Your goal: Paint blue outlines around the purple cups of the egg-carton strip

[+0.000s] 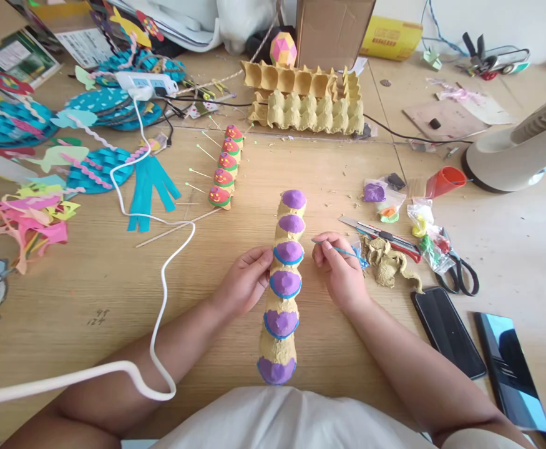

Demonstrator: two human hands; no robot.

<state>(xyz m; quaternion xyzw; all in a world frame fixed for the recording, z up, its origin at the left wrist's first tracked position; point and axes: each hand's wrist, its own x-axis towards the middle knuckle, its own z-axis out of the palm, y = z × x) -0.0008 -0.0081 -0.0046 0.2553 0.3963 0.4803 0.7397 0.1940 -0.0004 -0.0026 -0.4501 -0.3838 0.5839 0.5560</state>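
An egg-carton strip (pixel 279 346) lies lengthwise in front of me, its bumps capped with purple clay. Blue clay edging runs under the caps of the nearer bumps; the two farthest caps show none. My left hand (pixel 248 277) grips the strip's left side near the third cap from the far end, fingertips partly hidden behind it. To the right of the strip, my right hand (pixel 341 268) pinches a thin blue clay strand (pixel 342 251) between thumb and fingers, apart from the carton. More blue clay (pixel 360 254) sits just beyond that hand.
A finished red-and-green carton caterpillar (pixel 223 178) stands behind left. At right lie a utility knife (pixel 385 236), torn carton scraps (pixel 385 268), scissors (pixel 462 274) and two phones (pixel 448 330). A white cable (pixel 163 293) crosses the left side. Egg cartons (pixel 314 112) are at the back.
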